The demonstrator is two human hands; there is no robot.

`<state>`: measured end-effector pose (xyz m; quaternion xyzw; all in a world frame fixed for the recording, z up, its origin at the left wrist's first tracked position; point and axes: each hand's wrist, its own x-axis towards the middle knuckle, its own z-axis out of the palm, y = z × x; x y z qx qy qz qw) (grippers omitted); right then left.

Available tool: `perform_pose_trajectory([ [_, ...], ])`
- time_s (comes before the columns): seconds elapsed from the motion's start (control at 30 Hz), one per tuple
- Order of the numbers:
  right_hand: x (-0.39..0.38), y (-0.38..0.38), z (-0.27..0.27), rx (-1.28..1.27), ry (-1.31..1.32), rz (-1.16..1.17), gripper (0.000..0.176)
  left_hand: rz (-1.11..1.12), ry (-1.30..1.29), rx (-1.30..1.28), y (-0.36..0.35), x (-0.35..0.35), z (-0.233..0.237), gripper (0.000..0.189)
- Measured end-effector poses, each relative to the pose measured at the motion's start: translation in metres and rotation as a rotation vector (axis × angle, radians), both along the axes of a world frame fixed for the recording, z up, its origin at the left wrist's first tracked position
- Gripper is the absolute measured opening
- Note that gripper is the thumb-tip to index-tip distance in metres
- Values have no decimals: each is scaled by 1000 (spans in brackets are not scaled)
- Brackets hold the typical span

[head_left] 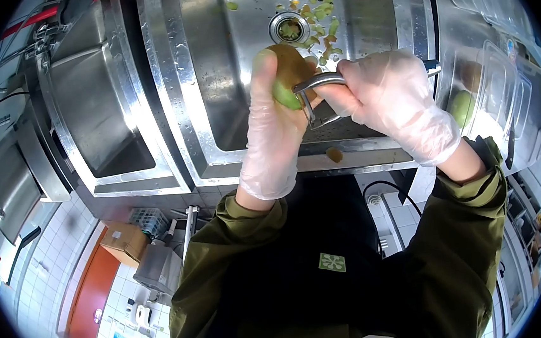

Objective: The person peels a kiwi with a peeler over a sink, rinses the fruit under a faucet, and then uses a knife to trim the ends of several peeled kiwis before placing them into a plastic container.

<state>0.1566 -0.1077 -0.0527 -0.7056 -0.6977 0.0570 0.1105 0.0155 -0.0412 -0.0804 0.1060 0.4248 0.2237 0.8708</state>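
My left hand (273,124), in a clear glove, holds a brown-skinned fruit (290,66) over the near part of the steel sink. A green peeled patch shows on the fruit's lower side. My right hand (392,96), gloved too, is closed round the handle of a metal peeler (324,80). The peeler's blade end is against or very close to the fruit's green patch. Green and brown peelings (322,12) lie on the sink floor beyond my hands, some of them in the drain (289,29).
A second steel basin (98,112) lies to the left. At the right, a clear plastic container (483,88) holds a green peeled fruit (462,108) and a brown one (471,75). One brown peeling (334,155) rests on the sink's front rim.
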Motion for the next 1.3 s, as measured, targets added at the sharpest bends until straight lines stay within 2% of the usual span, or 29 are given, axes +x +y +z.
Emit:
perform_pose_trajectory([
  [0.13, -3, 1, 0, 44, -59, -30, 42, 5, -9, 111, -5, 3, 1, 56],
  [0.23, -3, -2, 1, 39, -109, -39, 41, 42, 114, 245, -9, 5, 2, 57],
  [0.53, -4, -3, -3, 45, -155, -64, 43, 98, 170, 419, -11, -3, -9, 47],
  [0.6, 2, -2, -5, 8, -176, -93, 43, 87, 198, 531, -12, -10, -18, 46],
  [0.63, 9, -3, -7, 10, -368, -135, 42, 80, 211, 587, -13, -12, -21, 45],
  [0.67, 22, -2, -9, -69, -287, -246, 41, 63, 266, 629, -14, -12, -20, 50],
  [0.73, 36, -4, 1, 91, -200, -221, 41, 50, 395, 715, -15, -13, -11, 64],
  [0.77, 34, -5, 4, 89, -175, -208, 42, 56, 361, 571, -12, -10, -6, 64],
  [0.87, 20, -7, 13, -58, -156, -80, 42, -79, 253, 422, -4, -11, -6, 64],
  [0.9, 18, -7, 13, -41, -73, -30, 43, -110, 293, 406, -7, -9, 0, 66],
  [1.0, 8, 0, 16, -97, -33, 24, 43, -146, 219, 361, -11, -11, 6, 52],
  [1.03, 6, 2, 18, -127, -31, 28, 43, -165, 237, 361, -11, -6, 14, 55],
  [1.3, 8, 8, 20, -123, -94, 84, 43, -67, 293, 321, -16, 7, 15, 45],
])
